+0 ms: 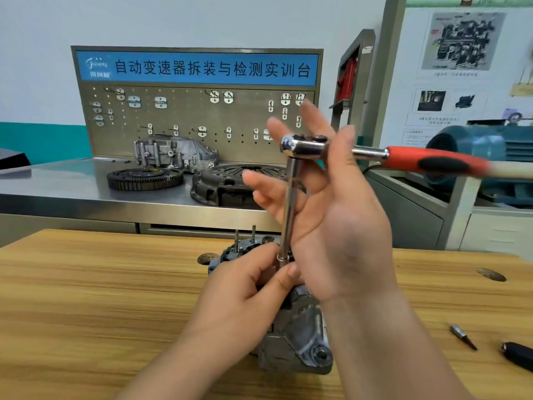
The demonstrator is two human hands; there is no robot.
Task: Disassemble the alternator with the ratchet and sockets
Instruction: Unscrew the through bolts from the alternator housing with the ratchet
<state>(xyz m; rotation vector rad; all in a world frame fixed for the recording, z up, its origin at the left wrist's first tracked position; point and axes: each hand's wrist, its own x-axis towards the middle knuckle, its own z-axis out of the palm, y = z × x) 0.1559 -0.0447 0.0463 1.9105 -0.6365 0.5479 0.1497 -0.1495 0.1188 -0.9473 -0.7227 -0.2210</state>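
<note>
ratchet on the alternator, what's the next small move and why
Probably shift the right hand out to grip the red handle and swing it. The left hand already pinches the socket down on the alternator, and the extension stands upright under the ratchet head. The right hand's fingers are straight beside the head, so nothing holds the handle.

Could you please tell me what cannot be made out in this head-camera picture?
1. The fastener under the socket: head view, hidden by the left hand pinching the socket.
2. The ratchet handle's far end: head view, blurred.
3. The alternator top: head view, mostly covered by the left hand and right hand.
4. The black tool: head view, cut off by the right edge.
</note>
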